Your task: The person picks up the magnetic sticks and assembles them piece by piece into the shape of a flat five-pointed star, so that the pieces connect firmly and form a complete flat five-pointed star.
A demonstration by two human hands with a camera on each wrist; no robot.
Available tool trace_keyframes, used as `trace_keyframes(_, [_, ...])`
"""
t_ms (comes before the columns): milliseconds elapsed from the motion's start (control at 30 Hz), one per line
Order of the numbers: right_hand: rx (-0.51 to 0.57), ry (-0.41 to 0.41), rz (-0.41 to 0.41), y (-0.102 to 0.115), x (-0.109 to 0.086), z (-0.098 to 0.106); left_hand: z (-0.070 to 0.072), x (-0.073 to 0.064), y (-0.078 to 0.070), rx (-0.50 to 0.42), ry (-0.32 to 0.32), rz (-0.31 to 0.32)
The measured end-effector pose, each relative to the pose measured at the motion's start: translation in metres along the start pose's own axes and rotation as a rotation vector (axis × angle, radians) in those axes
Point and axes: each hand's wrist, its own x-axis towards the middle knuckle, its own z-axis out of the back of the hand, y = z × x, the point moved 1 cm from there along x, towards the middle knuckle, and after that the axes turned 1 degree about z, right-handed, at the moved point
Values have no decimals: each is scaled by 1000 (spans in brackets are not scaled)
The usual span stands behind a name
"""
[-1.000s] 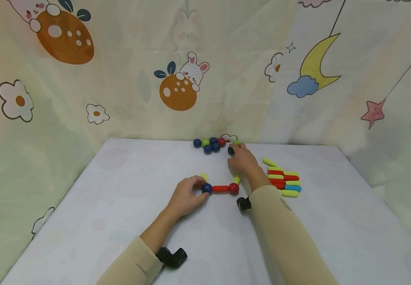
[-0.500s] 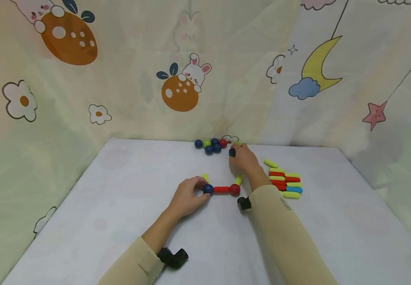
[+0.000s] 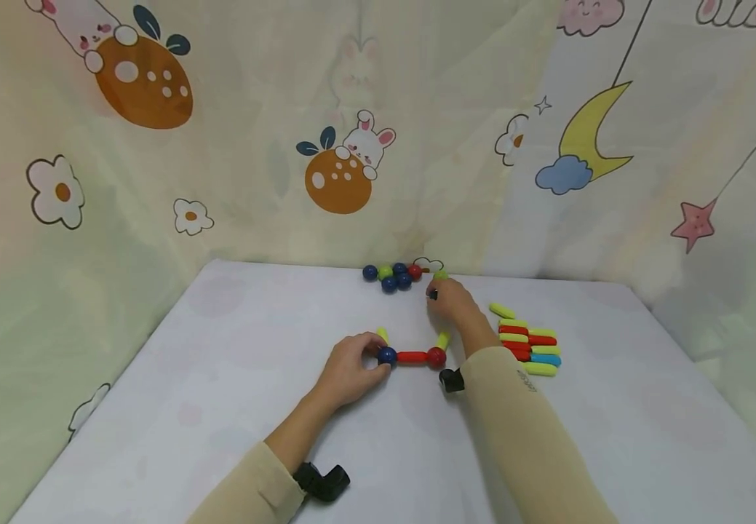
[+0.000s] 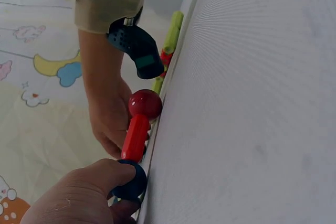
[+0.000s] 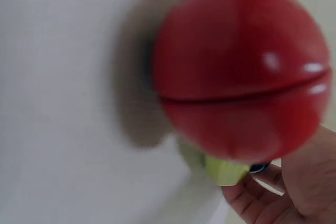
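While the red rod (image 3: 412, 357) already joins a red ball (image 3: 436, 357) to the blue ball (image 3: 387, 356) the left hand (image 3: 353, 370) pinches, the right hand (image 3: 454, 302) pinches a dark ball (image 3: 433, 295) beyond that rod; loose sticks (image 3: 545, 350) right of it seem unused.

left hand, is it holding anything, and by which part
The left hand pinches the blue ball at the end of the red rod, gripping the ball by its near and far sides.

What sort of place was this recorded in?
Probably an indoor play or filming corner, though the wider room is out of view. A cartoon-print cloth backdrop hangs behind a white tabletop, where coloured balls and coloured sticks are laid out.
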Motion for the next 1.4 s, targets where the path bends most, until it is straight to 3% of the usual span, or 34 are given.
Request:
trace_keyframes(367, [286,-28,-55,-9,-17,3,4,-2,-4,-4,-11,-9])
trace_keyframes(700, [448,-117,-30,-16,-37,-2,4,-3,-4,-18,-31,-13])
trace_keyframes(1200, [389,-215,-118,-19,-60,-10,1,-4,0,-30,-21,-10])
trace_keyframes(1400, [386,-201,-153,-25,-65,-16,0,-3,0,-25,-11,-10])
